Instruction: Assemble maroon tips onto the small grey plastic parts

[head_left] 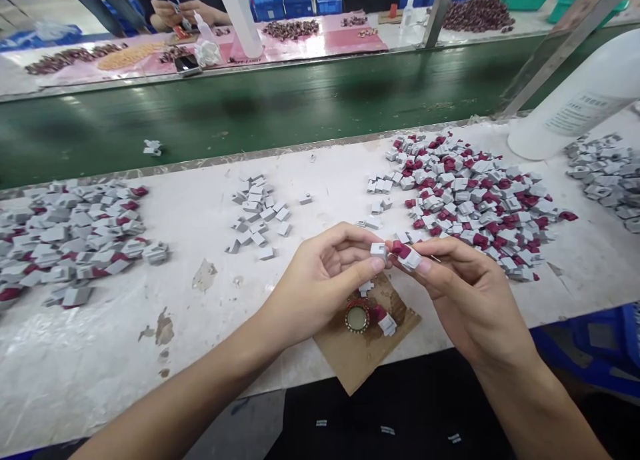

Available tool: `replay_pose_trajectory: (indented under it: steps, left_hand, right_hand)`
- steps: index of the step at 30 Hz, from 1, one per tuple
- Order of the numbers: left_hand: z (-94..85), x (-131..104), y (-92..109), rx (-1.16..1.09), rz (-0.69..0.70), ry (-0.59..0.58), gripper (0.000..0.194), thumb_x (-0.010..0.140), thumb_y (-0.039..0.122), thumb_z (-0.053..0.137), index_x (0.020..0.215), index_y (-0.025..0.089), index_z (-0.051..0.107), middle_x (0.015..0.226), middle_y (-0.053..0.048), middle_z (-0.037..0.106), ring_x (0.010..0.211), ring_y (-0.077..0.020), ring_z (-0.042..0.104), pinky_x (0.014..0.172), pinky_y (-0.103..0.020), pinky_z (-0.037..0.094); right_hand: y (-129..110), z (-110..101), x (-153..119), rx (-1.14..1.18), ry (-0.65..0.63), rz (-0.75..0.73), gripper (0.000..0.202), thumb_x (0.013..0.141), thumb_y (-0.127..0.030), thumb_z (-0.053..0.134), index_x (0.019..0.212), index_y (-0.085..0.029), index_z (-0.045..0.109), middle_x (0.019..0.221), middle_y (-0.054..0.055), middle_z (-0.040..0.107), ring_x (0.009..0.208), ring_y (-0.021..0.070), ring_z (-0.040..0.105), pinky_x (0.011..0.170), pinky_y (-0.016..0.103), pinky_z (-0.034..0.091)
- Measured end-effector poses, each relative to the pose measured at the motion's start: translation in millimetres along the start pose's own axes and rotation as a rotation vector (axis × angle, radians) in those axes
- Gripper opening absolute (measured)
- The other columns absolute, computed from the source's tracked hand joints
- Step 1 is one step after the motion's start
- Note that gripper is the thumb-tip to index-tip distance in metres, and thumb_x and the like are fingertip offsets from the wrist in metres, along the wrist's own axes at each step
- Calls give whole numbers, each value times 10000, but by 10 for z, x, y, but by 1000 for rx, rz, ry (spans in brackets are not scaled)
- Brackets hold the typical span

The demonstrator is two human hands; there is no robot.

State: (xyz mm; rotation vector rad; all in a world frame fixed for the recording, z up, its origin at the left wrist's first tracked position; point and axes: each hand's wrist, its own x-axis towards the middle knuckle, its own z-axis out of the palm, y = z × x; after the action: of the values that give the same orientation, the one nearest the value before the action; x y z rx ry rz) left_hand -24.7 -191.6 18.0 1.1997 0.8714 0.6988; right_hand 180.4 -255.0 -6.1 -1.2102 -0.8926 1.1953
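Pinched between the thumb and fingers of my left hand (337, 273) is a small grey plastic piece (379, 251). My right hand (465, 290) grips a grey and maroon plastic piece (406, 255), its maroon end turned toward the grey one. The two pieces are very close; whether they touch I cannot tell. Below my hands, a brown cardboard square (350, 360) bears a bottle cap (357, 317) and another grey and maroon piece (386, 321). A heap of grey and maroon pieces (470, 193) lies beyond my right hand, and loose grey pieces (257, 207) lie beyond my left.
Another heap of grey and maroon pieces (75, 233) covers the table's left. A large white bottle (575, 97) stands at the right beside more grey pieces (607, 173). Past the green conveyor belt (250, 107), co-workers' hands (183, 12) are busy at a table with bottles.
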Motion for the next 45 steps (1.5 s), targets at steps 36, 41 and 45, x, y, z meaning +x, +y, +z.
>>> replay_pose_trajectory:
  steps: [36, 41, 45]
  left_hand:
    - [-1238, 2087, 395, 780, 92, 666, 108, 984, 207, 775, 1036, 115, 756, 1143, -169, 805, 1013, -277, 733, 950, -477, 580]
    - [-1448, 2390, 378, 818, 28, 663, 369, 1130, 376, 680, 1413, 141, 698, 1410, -130, 714, 1226, -303, 733, 1021, -511, 642]
    - [-1446, 2321, 415, 931, -37, 651, 400, 1121, 370, 701, 1455, 151, 675, 1453, -136, 697, 1228, -299, 732, 1022, -515, 647]
  right_hand:
    - [-152, -391, 638, -1331, 70, -391, 184, 1010, -343, 745, 1104, -221, 845, 1065, 112, 797, 1082, 367, 709, 897, 495, 571]
    - [-7, -267, 796, -1443, 100, -383, 191, 999, -276, 765, 1163, -199, 827, 1042, 129, 729, 1078, 368, 677, 819, 440, 558]
    - [-2, -191, 866, -1526, 101, -369, 96, 967, -237, 780, 1057, -207, 790, 991, 119, 700, 1027, 362, 662, 765, 418, 522]
